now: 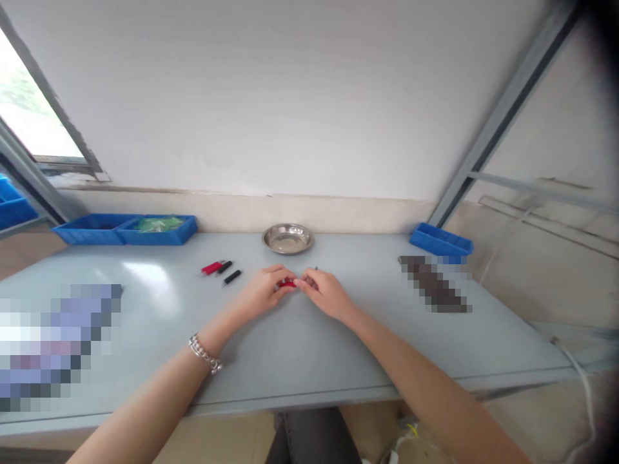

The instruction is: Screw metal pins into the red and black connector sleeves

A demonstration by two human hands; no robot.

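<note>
Bare forearms (145, 399) come in from the bottom, with a silver chain bracelet (206, 354) on the left wrist. Left hand (265, 291) and right hand (326, 293) meet mid-frame, fingers closed on a small red plastic part (287, 282) over a pale grey table (309, 361). Red and black cylindrical parts (220, 269) lie just left, round steel dish (287, 238) upper middle

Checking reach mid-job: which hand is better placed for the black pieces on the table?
Left, probably: the left hand lies nearer the black pieces, on its side of the small red part that both hands hold. The right hand sits farther off.
</note>
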